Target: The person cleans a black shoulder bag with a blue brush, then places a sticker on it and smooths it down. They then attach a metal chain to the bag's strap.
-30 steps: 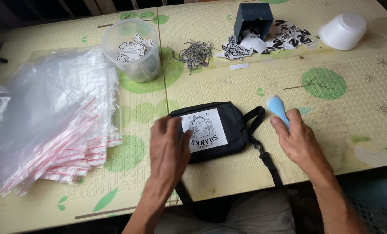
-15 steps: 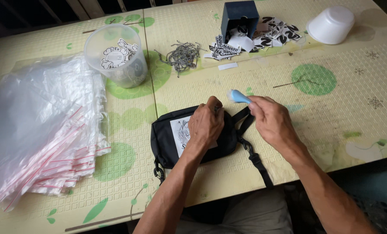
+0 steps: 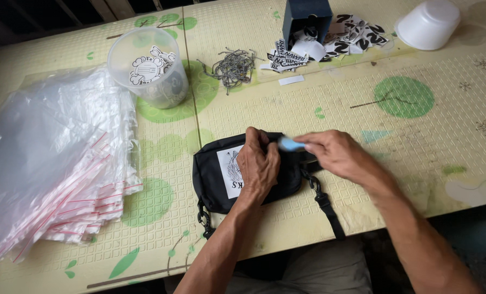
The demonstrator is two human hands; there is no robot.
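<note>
A small black pouch bag (image 3: 213, 174) with a white printed patch lies near the table's front edge, its black strap (image 3: 324, 204) trailing to the right. My left hand (image 3: 258, 163) rests on top of the bag, fingers curled at its upper edge. My right hand (image 3: 335, 153) pinches a small light-blue object (image 3: 290, 144) and holds it at the bag's top edge, close to the left fingertips. What exactly the blue object is cannot be made out.
A stack of clear zip bags with red strips (image 3: 52, 163) covers the left side. A clear plastic tub (image 3: 148, 73) of tags stands behind. A pile of grey strings (image 3: 233, 66), printed tags (image 3: 330, 41), a dark blue box (image 3: 306, 19) and a white bowl (image 3: 429, 23) lie at the back.
My right hand has carried the blue object leftward from beside the bag to its top edge. My left hand has shifted from the bag's left side to its upper middle.
</note>
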